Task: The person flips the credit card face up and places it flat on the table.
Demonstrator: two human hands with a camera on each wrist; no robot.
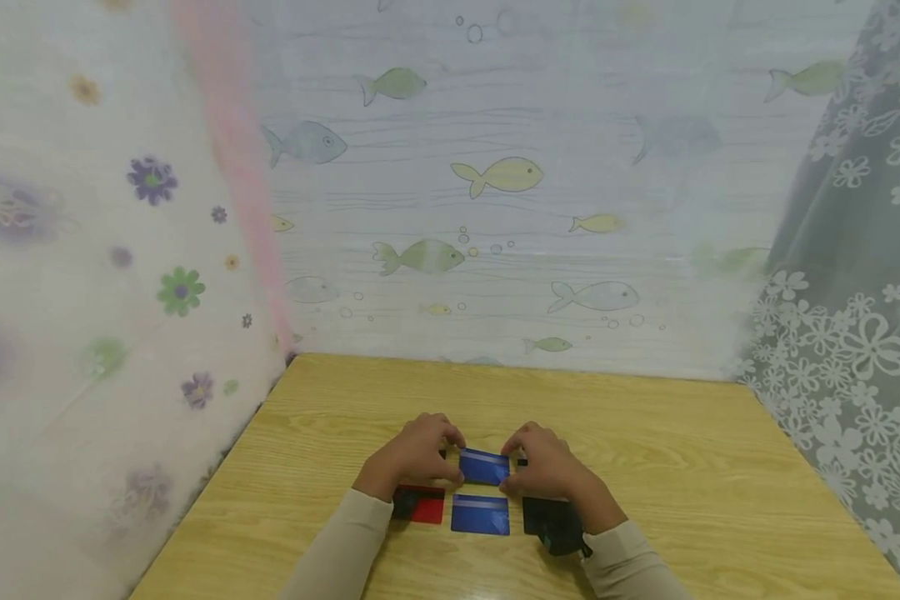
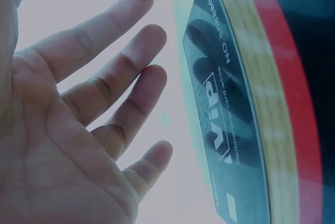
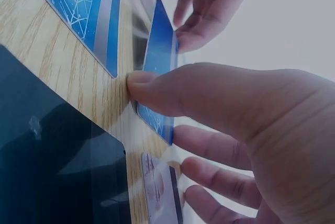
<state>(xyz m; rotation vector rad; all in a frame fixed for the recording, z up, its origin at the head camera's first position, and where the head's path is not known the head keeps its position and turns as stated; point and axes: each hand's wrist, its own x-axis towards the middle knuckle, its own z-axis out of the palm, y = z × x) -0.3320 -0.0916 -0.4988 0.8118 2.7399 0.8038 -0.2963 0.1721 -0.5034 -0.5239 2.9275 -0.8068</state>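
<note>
Both hands hold a blue card (image 1: 484,467) over the wooden table, one at each short side. The left hand (image 1: 420,452) has thumb and forefinger at its left corners. At the right corners are the thumb and forefinger of the right hand (image 1: 543,463). In the right wrist view the held blue card (image 3: 159,51) stands between the two hands. A second blue card (image 1: 480,515) lies just nearer the person. Under the left hand's fingers lies a black card (image 2: 222,109) with "VIP" lettering, mostly hidden in the head view.
A red and black card (image 1: 429,505) lies left of the nearer blue card, a black card (image 1: 536,512) right of it. A pale card with a dark stripe (image 3: 157,190) lies beneath the right fingers. Patterned curtains (image 1: 495,275) surround the wooden table (image 1: 645,417).
</note>
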